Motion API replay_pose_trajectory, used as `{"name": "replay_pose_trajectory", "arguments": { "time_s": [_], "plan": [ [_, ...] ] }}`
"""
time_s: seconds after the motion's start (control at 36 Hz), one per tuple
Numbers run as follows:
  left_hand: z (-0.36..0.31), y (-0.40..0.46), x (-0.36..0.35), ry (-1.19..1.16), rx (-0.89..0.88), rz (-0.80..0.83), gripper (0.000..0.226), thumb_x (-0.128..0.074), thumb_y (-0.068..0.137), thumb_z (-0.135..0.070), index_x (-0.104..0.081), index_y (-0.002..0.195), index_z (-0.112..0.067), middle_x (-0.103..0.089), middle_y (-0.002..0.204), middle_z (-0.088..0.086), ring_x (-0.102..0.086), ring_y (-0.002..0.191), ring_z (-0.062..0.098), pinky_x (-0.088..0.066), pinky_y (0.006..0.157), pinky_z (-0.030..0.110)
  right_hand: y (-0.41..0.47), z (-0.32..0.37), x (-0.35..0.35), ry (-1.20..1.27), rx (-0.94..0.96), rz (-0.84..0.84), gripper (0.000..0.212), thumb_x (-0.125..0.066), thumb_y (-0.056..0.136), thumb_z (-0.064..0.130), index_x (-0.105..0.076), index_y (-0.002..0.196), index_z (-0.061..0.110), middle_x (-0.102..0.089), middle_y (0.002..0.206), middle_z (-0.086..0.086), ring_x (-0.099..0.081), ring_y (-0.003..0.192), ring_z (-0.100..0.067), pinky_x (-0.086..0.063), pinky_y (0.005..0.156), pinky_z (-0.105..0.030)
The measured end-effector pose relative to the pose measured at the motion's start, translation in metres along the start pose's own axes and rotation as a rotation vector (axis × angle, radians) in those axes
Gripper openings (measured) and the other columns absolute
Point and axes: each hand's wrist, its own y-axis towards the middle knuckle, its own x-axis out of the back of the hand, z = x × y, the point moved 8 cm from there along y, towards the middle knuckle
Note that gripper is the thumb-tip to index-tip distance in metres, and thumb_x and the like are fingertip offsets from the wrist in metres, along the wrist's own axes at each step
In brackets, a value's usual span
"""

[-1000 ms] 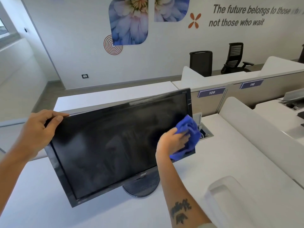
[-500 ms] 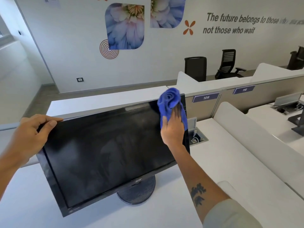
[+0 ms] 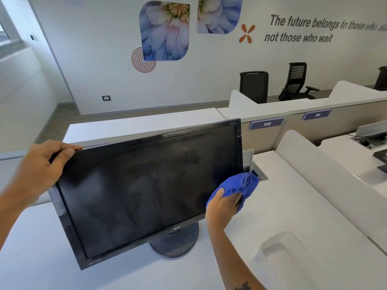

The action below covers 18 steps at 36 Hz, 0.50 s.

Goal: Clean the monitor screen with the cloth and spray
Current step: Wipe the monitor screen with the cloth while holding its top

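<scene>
Wiping w/ my right hand [image 3: 223, 206], fingers curled round the bunched blue cloth [image 3: 243, 185], soft and light, pressed at the monitor [image 3: 146, 185] screen's lower right edge on the tabletop [image 3: 282, 216]. Left hand [image 3: 39, 170] fingers hook the top-left bezel, best hold since it's tilted and prob fragile. Bezel reads "acer"; tags 109, 110.

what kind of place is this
Most likely an open-plan office: rows of white desks split by partitions with numbered tags, black office chairs, and a motivational slogan on the wall.
</scene>
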Motion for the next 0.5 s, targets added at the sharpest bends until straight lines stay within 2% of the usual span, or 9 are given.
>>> {"name": "replay_pose_trajectory", "arguments": {
  "time_s": [0.08,0.17,0.25,0.31,0.33,0.36,0.44,0.5],
  "plan": [
    [-0.005,-0.001,0.000,-0.016,0.010,-0.002,0.023,-0.058,0.111,-0.036,-0.075,0.117,-0.051,-0.070,0.104,-0.024,-0.061,0.096,0.022,-0.045,0.066,0.020,0.007,0.011,-0.006,-0.044,-0.053,0.002,0.061,-0.031,0.113,0.036,-0.031,0.166,0.005,-0.036,0.170,-0.019,-0.032,0.158,-0.041,-0.017,0.131,-0.057],
    [-0.013,-0.005,0.001,-0.072,-0.002,-0.009,0.031,-0.061,0.111,-0.023,-0.077,0.112,-0.049,-0.072,0.104,-0.022,-0.064,0.098,0.009,-0.049,0.081,0.018,0.022,0.042,-0.010,-0.050,-0.008,-0.024,0.060,-0.038,0.115,0.028,-0.023,0.169,0.006,-0.025,0.175,-0.019,-0.022,0.163,-0.039,-0.016,0.132,-0.059],
    [-0.018,-0.007,0.000,-0.075,0.004,-0.004,0.026,-0.061,0.110,-0.026,-0.079,0.112,-0.044,-0.072,0.104,-0.022,-0.061,0.100,0.021,-0.048,0.081,0.022,0.034,0.089,-0.014,-0.012,0.111,-0.041,0.065,-0.034,0.111,0.034,-0.024,0.169,0.007,-0.023,0.176,-0.017,-0.020,0.164,-0.036,-0.016,0.133,-0.059],
    [-0.016,-0.006,-0.003,-0.060,0.021,0.012,0.024,-0.061,0.110,-0.024,-0.080,0.115,-0.038,-0.072,0.104,-0.020,-0.059,0.105,0.032,-0.048,0.097,0.031,0.031,0.124,-0.018,-0.013,0.251,-0.052,0.068,-0.032,0.108,0.039,-0.028,0.168,0.006,-0.027,0.175,-0.018,-0.023,0.164,-0.035,-0.018,0.132,-0.059],
    [-0.015,-0.006,-0.004,-0.062,0.026,0.021,0.024,-0.061,0.110,-0.022,-0.080,0.115,-0.036,-0.072,0.105,-0.017,-0.059,0.108,0.035,-0.049,0.104,0.044,0.025,0.141,-0.021,-0.013,0.345,-0.055,0.069,-0.033,0.108,0.039,-0.029,0.167,0.004,-0.028,0.174,-0.018,-0.024,0.163,-0.035,-0.019,0.132,-0.060],
    [-0.016,-0.006,-0.005,-0.068,0.026,0.027,0.025,-0.061,0.110,-0.019,-0.079,0.114,-0.036,-0.072,0.105,-0.015,-0.059,0.109,0.036,-0.049,0.105,0.055,0.016,0.157,-0.025,-0.015,0.447,-0.049,0.068,-0.035,0.110,0.039,-0.028,0.167,0.004,-0.027,0.175,-0.018,-0.023,0.164,-0.034,-0.019,0.132,-0.060],
    [-0.019,-0.007,-0.005,-0.087,0.029,0.032,0.029,-0.061,0.110,-0.018,-0.078,0.110,-0.043,-0.072,0.105,-0.017,-0.058,0.112,0.033,-0.050,0.105,0.056,-0.028,0.194,-0.042,-0.076,0.801,0.030,0.065,-0.036,0.112,0.039,-0.024,0.169,0.011,-0.018,0.178,-0.014,-0.013,0.166,-0.032,-0.012,0.134,-0.057],
    [-0.020,-0.007,-0.005,-0.097,0.029,0.036,0.034,-0.061,0.110,-0.020,-0.076,0.106,-0.050,-0.071,0.106,-0.022,-0.058,0.113,0.032,-0.049,0.105,0.053,-0.069,0.208,-0.057,-0.094,1.035,0.139,0.066,-0.047,0.108,0.039,-0.030,0.168,0.018,-0.014,0.179,-0.009,-0.009,0.167,-0.028,-0.008,0.134,-0.053]
  ]
}}
